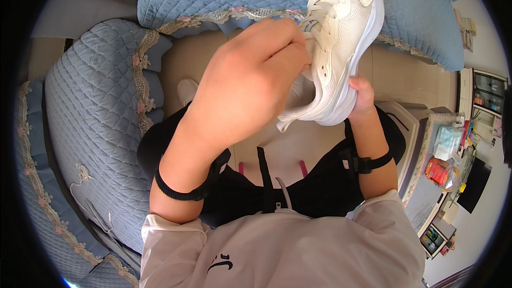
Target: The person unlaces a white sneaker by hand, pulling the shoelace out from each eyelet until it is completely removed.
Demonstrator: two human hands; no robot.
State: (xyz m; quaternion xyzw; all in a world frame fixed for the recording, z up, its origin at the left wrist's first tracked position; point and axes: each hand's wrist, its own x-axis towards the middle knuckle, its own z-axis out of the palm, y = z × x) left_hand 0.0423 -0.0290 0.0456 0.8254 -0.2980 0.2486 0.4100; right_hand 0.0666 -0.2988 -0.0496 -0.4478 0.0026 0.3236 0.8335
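Observation:
A white mesh sneaker (344, 36) is held up before me, toe towards the top of the view and heel opening towards me. My right hand (362, 94) grips it from the right, thumb against the sole's side and the other fingers hidden behind the shoe. The curled fingers of my left hand (252, 80) are pinched at the sneaker's lacing, on the left edge of the opening. A flat shoelace (314, 28) crosses the tongue and runs to these fingers; its end is hidden by them.
Blue quilted sofa covers (96, 76) with lace trim lie ahead and to the left. White cords (84, 196) rest on the left cover. At right stands a table (424, 180) bearing a red-labelled plastic bottle (440, 174) and a tissue pack (448, 142). Tiled floor (196, 58) shows below.

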